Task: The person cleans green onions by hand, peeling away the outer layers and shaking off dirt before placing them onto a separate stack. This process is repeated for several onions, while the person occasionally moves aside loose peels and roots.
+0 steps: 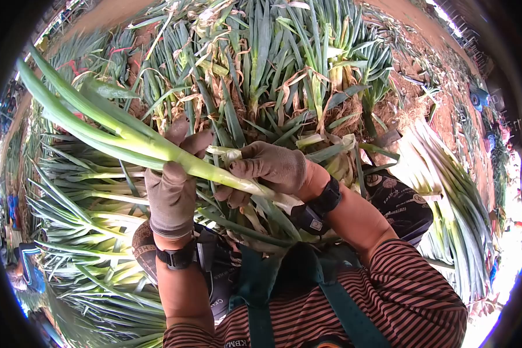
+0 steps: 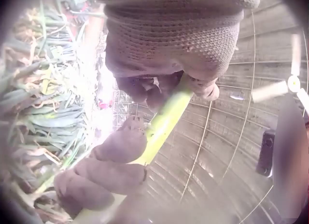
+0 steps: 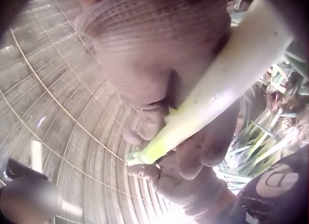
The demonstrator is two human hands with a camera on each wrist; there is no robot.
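Note:
Both hands wear grey-brown knit gloves and hold one large green onion (image 1: 200, 168) slantwise over the lap. Its green leaves fan out to the upper left, and the white stalk end points to the lower right. My left hand (image 1: 174, 194) grips the stalk just below where the leaves split, thumb on the near side. Farther down, the fingers of my right hand (image 1: 275, 167) curl about the white part. A pale torn bit of outer skin (image 1: 225, 152) sticks up by the right fingertips. Close up in the right wrist view, the smooth white stalk (image 3: 207, 101) passes under the right hand.
A heap of untrimmed green onions (image 1: 261, 64) with dry leaves lies straight ahead. Rows of cleaned-looking onions (image 1: 98, 220) are laid at the left. A long bundle (image 1: 446, 197) rests on the right, roots up. Loose leaves (image 1: 255, 229) cover the ground between the knees.

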